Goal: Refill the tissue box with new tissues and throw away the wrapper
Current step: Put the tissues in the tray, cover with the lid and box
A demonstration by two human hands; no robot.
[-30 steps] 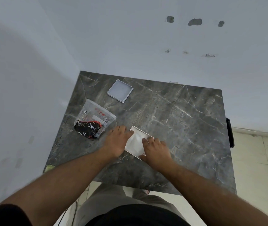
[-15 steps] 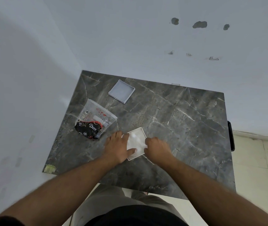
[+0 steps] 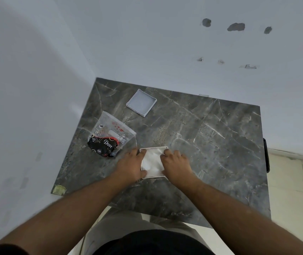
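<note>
Both hands are on the tissue box (image 3: 153, 161) — a square white-rimmed tray with white tissues (image 3: 151, 159) showing in it, sitting on the tabletop (image 3: 211, 144) near its front edge, directly between the two hands. Left hand (image 3: 131, 167) flanks the left wall, fingers (image 3: 142, 152) curled over the far-left corner and thumb at the near-left; right hand (image 3: 176, 165) mirrors it, fingers lying over the right rim and onto the tissues. Neither hand is a closed fist: fingers bent and pressing or bracing the box, though I can't tell whether they pinch the rim or just rest on it. Box is square, so no real long axis; sides run roughly parallel to the tabletop edges. Likely step: seating the tissues down flat. The lid (image 3: 141, 102) lies well beyond the fingers, up and slightly left, near the back of the tabletop — left hand is the nearer one for it. The wrapper (image 3: 110, 138), clear with a black printed end, lies just left of and beyond the left fingers, apart from the box, and is not yet binned. Right of the right hand is bare tabletop, plenty of room; the wall runs close along the left edge, so reaches there are tighter.
</note>
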